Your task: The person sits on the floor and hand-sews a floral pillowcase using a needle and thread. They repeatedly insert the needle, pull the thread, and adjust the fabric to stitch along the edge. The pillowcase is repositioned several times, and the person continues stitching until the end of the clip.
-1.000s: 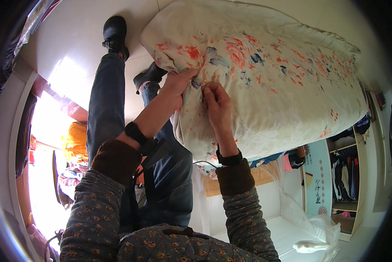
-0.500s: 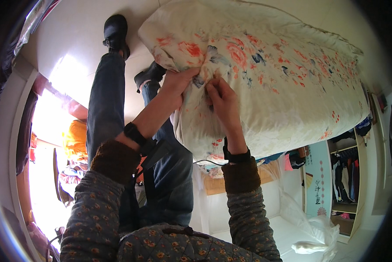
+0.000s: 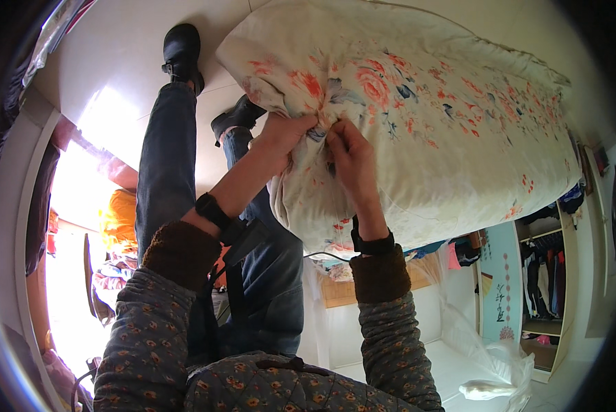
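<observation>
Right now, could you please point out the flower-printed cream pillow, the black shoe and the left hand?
Flower-printed cream pillow (image 3: 452, 130), head view: middle of its printed face.
Black shoe (image 3: 182, 51), head view: its upper.
Left hand (image 3: 286, 134), head view: back of the hand, gripping pillow fabric.

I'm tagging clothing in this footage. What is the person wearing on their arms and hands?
Both arms wear grey quilted sleeves with a small orange floral print, ending in brown knitted cuffs. Each wrist carries a black band. The left hand and right hand are bare, with no gloves.
</observation>
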A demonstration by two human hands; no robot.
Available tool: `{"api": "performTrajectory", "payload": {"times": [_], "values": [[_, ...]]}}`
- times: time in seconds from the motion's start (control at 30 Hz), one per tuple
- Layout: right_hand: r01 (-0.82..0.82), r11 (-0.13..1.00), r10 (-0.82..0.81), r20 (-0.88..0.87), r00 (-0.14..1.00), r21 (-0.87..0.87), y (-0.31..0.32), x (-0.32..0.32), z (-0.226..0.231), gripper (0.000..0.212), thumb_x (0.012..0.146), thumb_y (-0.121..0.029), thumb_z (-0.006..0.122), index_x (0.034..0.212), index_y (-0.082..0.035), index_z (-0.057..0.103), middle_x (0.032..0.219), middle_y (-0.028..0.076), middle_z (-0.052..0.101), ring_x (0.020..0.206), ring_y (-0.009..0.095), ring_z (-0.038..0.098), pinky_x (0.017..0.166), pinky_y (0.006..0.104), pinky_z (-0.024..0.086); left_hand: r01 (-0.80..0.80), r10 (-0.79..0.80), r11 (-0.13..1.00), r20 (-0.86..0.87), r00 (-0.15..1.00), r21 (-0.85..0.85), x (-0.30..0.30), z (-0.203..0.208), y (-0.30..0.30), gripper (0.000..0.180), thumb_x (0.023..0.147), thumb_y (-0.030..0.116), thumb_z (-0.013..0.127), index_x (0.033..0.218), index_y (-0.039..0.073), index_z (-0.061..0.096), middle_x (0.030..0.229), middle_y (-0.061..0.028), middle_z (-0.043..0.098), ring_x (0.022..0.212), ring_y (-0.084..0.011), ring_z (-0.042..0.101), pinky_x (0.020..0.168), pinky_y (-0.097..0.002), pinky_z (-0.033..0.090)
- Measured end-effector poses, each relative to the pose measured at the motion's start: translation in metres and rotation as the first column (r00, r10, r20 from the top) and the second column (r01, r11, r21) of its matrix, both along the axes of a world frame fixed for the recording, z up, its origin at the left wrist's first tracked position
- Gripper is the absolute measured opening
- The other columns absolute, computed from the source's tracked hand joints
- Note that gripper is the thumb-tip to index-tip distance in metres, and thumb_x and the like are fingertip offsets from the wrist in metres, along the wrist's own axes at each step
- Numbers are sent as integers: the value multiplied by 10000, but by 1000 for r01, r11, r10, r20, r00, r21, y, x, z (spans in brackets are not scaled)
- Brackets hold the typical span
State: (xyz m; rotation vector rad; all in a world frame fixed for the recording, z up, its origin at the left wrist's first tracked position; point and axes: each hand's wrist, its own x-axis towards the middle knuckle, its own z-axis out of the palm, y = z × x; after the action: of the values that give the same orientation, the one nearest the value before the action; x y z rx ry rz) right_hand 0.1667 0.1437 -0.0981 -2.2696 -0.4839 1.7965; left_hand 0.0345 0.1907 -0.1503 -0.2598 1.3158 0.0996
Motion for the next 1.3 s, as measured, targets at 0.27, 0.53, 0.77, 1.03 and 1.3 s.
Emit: {"api": "performTrajectory", "payload": {"times": [0.27,0.53,0.77,1.03,1.3], "values": [[-88,993,82,82,993,77,17,0,-3,180,921,-99,482,1081,-41,425,708,190,617,726,387,637,625,411,484,-159,160,987,47,986,-24,0,1,1,447,825,37,656,1244,16,502,1163,-105,603,1006,-216,614,859,-355,521],[-103,992,83,-254,964,-68,55,20,-11,137,953,-98,450,1078,-48,429,648,112,572,589,228,618,556,352,480,-213,212,977,111,971,-7,-3,3,13,460,811,34,689,1236,23,514,1141,-100,617,987,-218,624,852,-354,527],[-368,921,381,-98,919,126,84,31,-26,115,949,-153,510,963,-53,565,706,59,608,554,96,572,481,240,421,-313,315,949,127,940,-35,-14,-3,24,422,826,54,674,1223,33,532,1150,-111,620,1016,-245,617,886,-392,512],[327,943,-324,-375,868,-58,140,31,-23,216,969,-273,516,1040,-69,519,863,91,659,580,136,586,541,248,519,-390,421,895,123,899,-219,-31,-21,40,413,858,118,648,1244,42,525,1178,-122,609,1061,-261,599,935,-432,481],[292,953,-297,-409,863,-77,133,40,-29,206,944,-231,568,1052,-57,549,801,71,618,701,106,612,651,256,567,-189,199,979,184,963,-73,-21,-22,49,377,848,144,676,1190,31,563,1129,-115,635,997,-250,630,880,-420,519]]}}
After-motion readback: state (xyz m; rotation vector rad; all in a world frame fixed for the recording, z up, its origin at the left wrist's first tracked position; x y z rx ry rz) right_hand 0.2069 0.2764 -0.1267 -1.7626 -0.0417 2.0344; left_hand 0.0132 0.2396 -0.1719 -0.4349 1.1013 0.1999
